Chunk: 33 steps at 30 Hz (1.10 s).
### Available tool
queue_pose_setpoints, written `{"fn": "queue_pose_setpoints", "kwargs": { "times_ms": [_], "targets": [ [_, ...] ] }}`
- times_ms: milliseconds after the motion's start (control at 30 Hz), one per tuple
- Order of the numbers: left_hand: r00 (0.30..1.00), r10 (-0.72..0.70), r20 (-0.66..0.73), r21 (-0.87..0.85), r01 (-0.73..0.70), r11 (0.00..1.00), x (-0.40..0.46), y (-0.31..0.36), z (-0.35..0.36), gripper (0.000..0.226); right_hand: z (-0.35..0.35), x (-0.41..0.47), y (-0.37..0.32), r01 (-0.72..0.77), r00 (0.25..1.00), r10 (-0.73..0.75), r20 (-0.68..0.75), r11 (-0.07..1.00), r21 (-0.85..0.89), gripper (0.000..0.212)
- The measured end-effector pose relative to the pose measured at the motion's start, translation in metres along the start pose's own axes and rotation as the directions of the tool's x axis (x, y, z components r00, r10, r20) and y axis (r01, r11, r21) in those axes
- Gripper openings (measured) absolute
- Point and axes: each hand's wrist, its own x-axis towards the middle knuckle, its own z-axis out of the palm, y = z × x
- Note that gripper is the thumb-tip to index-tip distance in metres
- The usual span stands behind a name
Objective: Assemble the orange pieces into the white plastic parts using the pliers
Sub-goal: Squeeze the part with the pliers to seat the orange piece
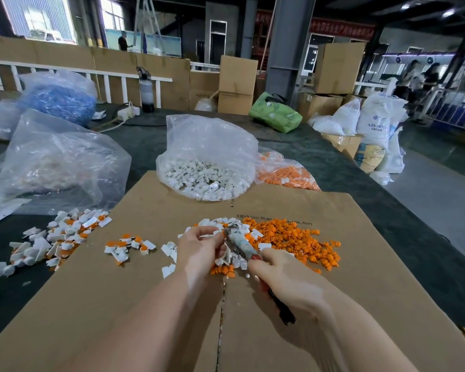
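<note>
Fingers [215, 235] pinch white part [211, 232] | pliers [240, 244] (taped) | orange pieces [293, 237] beside

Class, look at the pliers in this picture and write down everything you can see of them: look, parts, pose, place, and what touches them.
The pliers lie slanted over the mixed white and orange pieces on the cardboard sheet. The metal head points away from the person, toward the left hand, which holds a white part at the tip. The middle looks wrapped in worn pale tape, with red just below it. The right hand grips the handles, and one dark handle end sticks out beneath the palm. Whether the jaws are closed cannot be told.
</note>
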Motion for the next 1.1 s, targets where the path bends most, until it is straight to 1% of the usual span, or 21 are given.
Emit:
{"fn": "queue_pose_setpoints", "kwargs": {
  "times_ms": [67,133,300,333,433,467,500,533,567,600,633,667,733,833,900,933,967,1000,1033,1067,1100],
  "targets": [
    [1.0,0.009,-0.004,0.022,-0.009,1.0,-0.001,-0.001,0.0,0.007,0.002,0.001,0.002,0.032,0.998,-0.033,-0.049,0.999,-0.031,0.028],
    [1.0,0.012,-0.011,0.047,-0.011,0.999,-0.002,-0.002,0.0,0.007,0.004,0.001,0.005,0.037,0.997,-0.039,-0.066,0.999,-0.025,0.028],
    [1.0,0.005,-0.005,0.008,-0.005,1.0,-0.004,-0.007,0.002,0.007,0.011,0.001,0.017,0.057,0.989,-0.06,-0.132,0.998,-0.024,0.03],
    [1.0,0.006,-0.013,0.0,-0.006,1.0,-0.004,-0.008,0.002,0.006,0.012,0.0,0.019,0.051,0.987,-0.048,-0.153,0.999,0.016,0.029],
    [0.999,0.018,-0.044,0.02,-0.017,1.0,-0.007,-0.012,0.001,0.008,0.013,0.001,0.03,0.022,0.973,0.047,-0.228,0.956,0.292,0.023],
    [0.998,0.043,-0.035,0.061,-0.04,0.997,-0.009,-0.016,0.0,0.009,0.013,0.004,0.036,0.023,0.956,0.07,-0.286,0.95,0.311,0.023],
    [0.997,0.077,-0.013,0.124,-0.075,0.99,-0.012,-0.02,-0.001,0.01,0.012,0.008,0.043,0.005,0.925,0.083,-0.371,0.973,0.229,0.026],
    [0.993,0.113,0.018,0.203,-0.115,0.972,-0.016,-0.024,-0.002,0.013,0.011,0.013,0.051,-0.045,0.885,0.076,-0.46,0.996,0.079,0.029],
    [0.988,0.142,0.06,0.286,-0.153,0.946,-0.02,-0.029,-0.003,0.015,0.011,0.017,0.057,-0.112,0.843,0.052,-0.535,0.99,-0.082,0.036],
    [0.982,0.158,0.107,0.353,-0.186,0.917,-0.023,-0.033,-0.003,0.018,0.011,0.02,0.063,-0.18,0.808,0.024,-0.588,0.961,-0.209,0.043],
    [0.976,0.161,0.149,0.393,-0.208,0.895,-0.026,-0.037,-0.004,0.02,0.011,0.022,0.068,-0.24,0.786,0.005,-0.618,0.924,-0.298,0.048],
    [0.971,0.16,0.18,0.416,-0.222,0.882,-0.028,-0.04,-0.004,0.021,0.011,0.024,0.071,-0.286,0.771,-0.01,-0.637,0.888,-0.36,0.052],
    [0.966,0.167,0.197,0.446,-0.239,0.862,-0.028,-0.043,-0.004,0.019,0.011,0.028,0.079,-0.331,0.757,-0.048,-0.652,0.832,-0.446,0.057],
    [0.972,0.169,0.163,0.421,-0.223,0.879,-0.025,-0.044,-0.004,0.011,0.011,0.03,0.086,-0.384,0.762,-0.048,-0.646,0.77,-0.51,0.065],
    [0.971,0.185,0.152,0.43,-0.234,0.872,-0.023,-0.045,-0.003,0.011,0.013,0.029,0.08,-0.433,0.761,-0.063,-0.646,0.692,-0.578,0.067],
    [0.972,0.183,0.147,0.428,-0.229,0.874,-0.022,-0.045,-0.002,0.013,0.015,0.028,0.075,-0.413,0.755,-0.121,-0.645,0.676,-0.61,0.063],
    [0.974,0.173,0.143,0.418,-0.218,0.882,-0.021,-0.045,-0.001,0.014,0.018,0.028,0.071,-0.345,0.731,-0.228,-0.643,0.69,-0.636,0.056],
    [0.977,0.161,0.14,0.4,-0.204,0.893,-0.02,-0.044,0.001,0.016,0.023,0.028,0.069,-0.232,0.689,-0.348,-0.636,0.725,-0.649,0.05],
    [0.979,0.149,0.138,0.375,-0.191,0.907,-0.02,-0.043,0.002,0.017,0.031,0.029,0.068,-0.092,0.626,-0.474,-0.619,0.743,-0.663,0.044],
    [0.98,0.142,0.143,0.342,-0.183,0.922,-0.02,-0.042,0.003,0.019,0.038,0.028,0.065,0.045,0.585,-0.558,-0.589,0.747,-0.663,0.04],
    [0.978,0.14,0.153,0.317,-0.182,0.931,-0.021,-0.041,0.003,0.02,0.044,0.027,0.062,0.15,0.569,-0.604,-0.558,0.743,-0.653,0.035]
  ]
}}
